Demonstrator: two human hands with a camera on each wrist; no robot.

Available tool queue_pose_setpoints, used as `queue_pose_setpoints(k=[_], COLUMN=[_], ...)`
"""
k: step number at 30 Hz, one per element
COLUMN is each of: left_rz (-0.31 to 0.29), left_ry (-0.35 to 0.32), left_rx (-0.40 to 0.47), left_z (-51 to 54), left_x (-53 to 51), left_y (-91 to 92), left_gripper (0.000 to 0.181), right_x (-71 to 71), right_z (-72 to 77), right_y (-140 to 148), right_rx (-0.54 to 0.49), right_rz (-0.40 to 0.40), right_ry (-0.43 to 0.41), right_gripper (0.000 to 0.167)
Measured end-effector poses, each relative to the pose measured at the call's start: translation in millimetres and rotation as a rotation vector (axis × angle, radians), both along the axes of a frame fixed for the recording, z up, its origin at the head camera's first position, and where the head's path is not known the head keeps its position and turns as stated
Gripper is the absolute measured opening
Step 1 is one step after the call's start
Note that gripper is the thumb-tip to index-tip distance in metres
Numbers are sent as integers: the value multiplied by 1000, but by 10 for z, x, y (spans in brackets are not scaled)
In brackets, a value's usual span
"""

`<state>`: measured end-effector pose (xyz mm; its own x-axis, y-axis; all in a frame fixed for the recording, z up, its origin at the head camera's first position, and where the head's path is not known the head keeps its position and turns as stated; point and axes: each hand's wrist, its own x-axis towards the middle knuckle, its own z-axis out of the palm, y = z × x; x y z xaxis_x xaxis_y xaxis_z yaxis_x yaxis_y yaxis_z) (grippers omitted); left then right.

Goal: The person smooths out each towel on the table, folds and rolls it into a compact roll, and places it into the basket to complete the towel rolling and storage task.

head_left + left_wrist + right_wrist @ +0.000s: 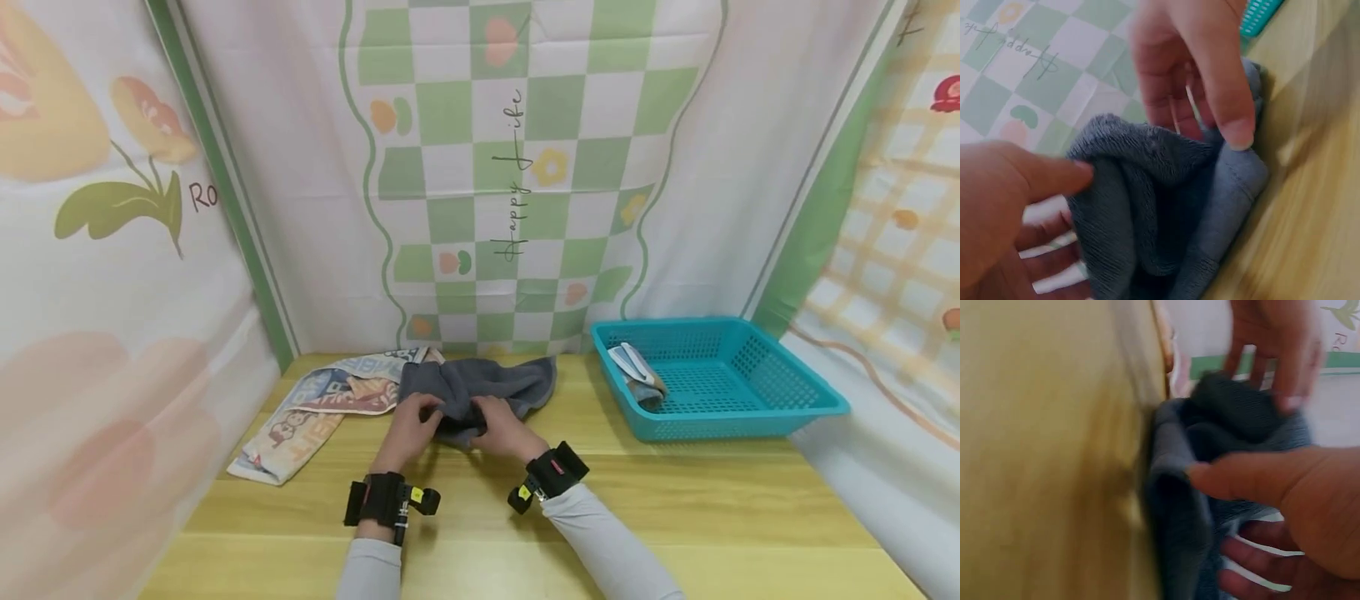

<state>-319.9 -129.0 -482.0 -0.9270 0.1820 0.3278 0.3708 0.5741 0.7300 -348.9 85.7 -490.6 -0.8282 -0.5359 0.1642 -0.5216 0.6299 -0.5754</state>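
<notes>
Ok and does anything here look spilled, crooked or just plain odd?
No spill or obvious damage shows. The "Happy Life" lettering on the backdrop runs sideways, which looks odd. The patterned towel lies askew, angled across the left of the table; the grey towel looks bunched.

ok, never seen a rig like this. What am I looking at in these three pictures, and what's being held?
No robot here: a person works with a bare left hand and right hand. The wide picture comes from a camera on the head, looking forward and down. The two closer ones come from cameras worn on the wrists, at the black straps; each looks at that hand's work.

Both hands pinch one dark gray cloth, thumbs on its near folds. On the wooden table, a patterned cloth lies to its left. To the right stands a teal basket with a small folded cloth inside.
</notes>
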Motion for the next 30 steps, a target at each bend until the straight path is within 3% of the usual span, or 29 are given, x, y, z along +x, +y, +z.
queue_pose_setpoints(k=[2,6,9,12,17,19,23,26,30], left_rz=[-23,-78,-99,-109,-156,-201,-308,-362,-340], left_ry=[26,51,43,39,58,55,28,5,-37], left_rx=[40,106,124,137,144,150,163,162,142], left_z=[37,115,158,191,273,351,435,428,429], left_x=[7,21,32,49,84,138,187,177,184], left_y=[18,67,107,139,205,246,300,287,227], left_gripper=[16,16,18,17,17,16,14,15,15], right_x=[-11,-39,-44,-42,-55,-65,-126,-155,-163], right_z=[-49,-49,13,54,-27,-89,-199,-201,-67], right_y=[12,95,177,238,253,237,253,323,430], right_rx=[-3,-46,-110,-137,-102,-120,-163,-170,-214], right_rz=[-2,-10,-14,10,66,86,101,54,18], right_ry=[53,149,154,124,75,59,53,37,48], right_gripper=[49,7,14,5,52,50,18,20,25])
